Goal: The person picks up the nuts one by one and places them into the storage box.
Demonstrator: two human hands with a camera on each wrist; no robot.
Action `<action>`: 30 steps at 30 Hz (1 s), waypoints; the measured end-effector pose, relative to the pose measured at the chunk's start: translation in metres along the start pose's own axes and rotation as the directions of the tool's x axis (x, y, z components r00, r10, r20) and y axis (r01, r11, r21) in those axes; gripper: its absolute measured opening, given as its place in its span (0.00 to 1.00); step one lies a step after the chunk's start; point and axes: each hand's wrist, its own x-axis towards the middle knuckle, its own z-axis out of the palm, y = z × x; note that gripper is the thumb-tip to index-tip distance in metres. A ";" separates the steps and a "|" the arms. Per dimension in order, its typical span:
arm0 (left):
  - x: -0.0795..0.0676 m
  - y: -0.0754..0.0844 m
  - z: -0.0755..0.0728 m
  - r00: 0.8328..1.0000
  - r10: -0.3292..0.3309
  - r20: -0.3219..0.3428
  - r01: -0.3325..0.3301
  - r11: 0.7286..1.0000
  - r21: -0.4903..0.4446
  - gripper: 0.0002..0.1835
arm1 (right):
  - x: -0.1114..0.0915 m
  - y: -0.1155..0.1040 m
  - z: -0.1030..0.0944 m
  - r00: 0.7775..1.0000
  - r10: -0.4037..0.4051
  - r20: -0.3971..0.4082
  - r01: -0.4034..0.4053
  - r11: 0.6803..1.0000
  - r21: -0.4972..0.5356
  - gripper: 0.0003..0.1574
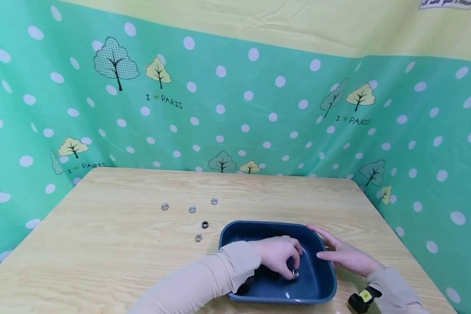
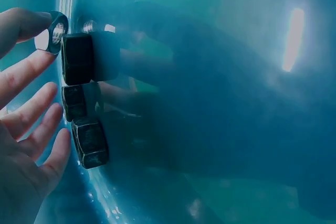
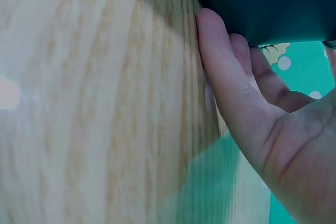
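Observation:
Inside a dark blue plastic bin (image 1: 310, 292), my left hand (image 1: 276, 253) pinches a silver hex nut (image 2: 58, 32) between thumb and index finger. Its other fingers are spread loosely. Three black hex nuts lie in a row beside those fingers: a large one (image 2: 77, 59), a smaller one (image 2: 73, 102) and another large one (image 2: 90, 142). My right hand (image 1: 347, 256) holds the bin's right side, thumb over the rim and fingers along the outer wall. In the right wrist view, its little finger (image 3: 212, 30) lies low by the wooden tabletop.
Left of the bin, on the wooden table (image 1: 102, 244), lie several silver nuts, among them one at the far left (image 1: 165, 206), and one black nut (image 1: 205, 224). A green polka-dot curtain (image 1: 220, 109) hangs behind and beside the table. A black wrist camera (image 1: 361, 301) sits at the right sleeve.

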 end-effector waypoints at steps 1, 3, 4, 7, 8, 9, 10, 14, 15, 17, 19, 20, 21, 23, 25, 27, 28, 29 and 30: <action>0.000 0.000 0.000 1.000 0.001 0.004 -0.001 1.000 0.000 0.06 | 0.000 0.000 0.000 1.000 0.000 0.003 0.000 1.000 0.004 0.47; 0.000 0.000 0.001 1.000 0.000 0.010 0.000 1.000 -0.003 0.06 | 0.000 0.000 0.000 1.000 0.002 0.007 -0.002 1.000 0.013 0.47; 0.000 0.000 0.001 1.000 0.000 0.013 0.000 1.000 -0.002 0.06 | 0.000 0.001 0.000 1.000 0.004 0.008 -0.005 1.000 0.017 0.47; 0.000 0.000 0.002 1.000 -0.007 0.021 0.007 1.000 0.008 0.06 | -0.001 0.001 0.001 1.000 0.011 0.011 -0.011 0.999 0.030 0.47; 0.000 0.000 0.002 1.000 -0.011 0.023 0.010 1.000 0.011 0.05 | -0.001 0.001 0.001 1.000 0.010 0.012 -0.011 0.999 0.033 0.47; 0.000 0.000 0.003 1.000 -0.014 0.025 0.013 1.000 0.016 0.05 | -0.001 0.002 0.001 1.000 0.010 0.013 -0.010 0.999 0.036 0.47; 0.000 0.000 0.002 0.999 -0.018 0.028 0.018 1.000 0.021 0.05 | -0.001 0.002 0.002 1.000 0.008 0.015 -0.008 0.999 0.039 0.47; 0.000 -0.001 0.003 0.999 -0.023 0.032 0.022 0.999 0.039 0.04 | 0.000 0.002 0.002 1.000 0.009 0.017 -0.010 0.999 0.047 0.47; 0.000 -0.001 0.003 0.999 -0.023 0.032 0.022 0.999 0.041 0.04 | 0.000 0.002 0.002 1.000 0.013 0.016 -0.014 0.999 0.049 0.47; 0.000 -0.001 0.003 0.999 -0.023 0.034 0.021 0.999 0.044 0.04 | 0.001 0.001 0.001 1.000 0.020 0.013 -0.020 0.999 0.047 0.47; -0.001 0.000 0.003 0.999 -0.023 0.038 0.021 0.999 0.047 0.04 | 0.001 0.001 0.001 1.000 0.025 0.010 -0.025 0.999 0.042 0.47; -0.001 0.000 0.003 0.999 -0.023 0.040 0.021 0.999 0.048 0.04 | 0.001 0.001 0.001 1.000 0.025 0.010 -0.026 0.999 0.041 0.47; -0.002 0.000 0.003 0.999 -0.024 0.043 0.022 0.999 0.046 0.04 | 0.001 0.001 0.001 1.000 0.026 0.009 -0.026 0.999 0.039 0.47; -0.002 0.001 0.003 0.999 -0.027 0.047 0.025 0.999 0.045 0.04 | 0.001 0.001 0.001 1.000 0.025 0.006 -0.025 0.999 0.036 0.47; -0.002 0.001 0.002 0.998 -0.029 0.049 0.027 0.999 0.044 0.03 | 0.001 0.001 0.001 1.000 0.025 0.003 -0.025 0.999 0.034 0.47; -0.002 0.000 0.002 0.998 -0.030 0.049 0.028 0.999 0.043 0.03 | 0.001 0.001 0.001 1.000 0.024 0.002 -0.024 0.999 0.035 0.47; -0.002 0.000 0.002 0.998 -0.029 0.048 0.027 0.999 0.043 0.03 | 0.001 0.000 0.001 1.000 0.024 0.002 -0.024 0.999 0.035 0.47; -0.002 0.000 0.002 0.998 -0.027 0.048 0.025 0.999 0.043 0.03 | 0.001 0.000 0.001 1.000 0.024 0.001 -0.024 0.999 0.035 0.47; -0.002 0.000 0.002 0.999 -0.026 0.047 0.024 0.999 0.043 0.03 | 0.001 0.000 0.001 1.000 0.025 0.001 -0.025 0.999 0.036 0.47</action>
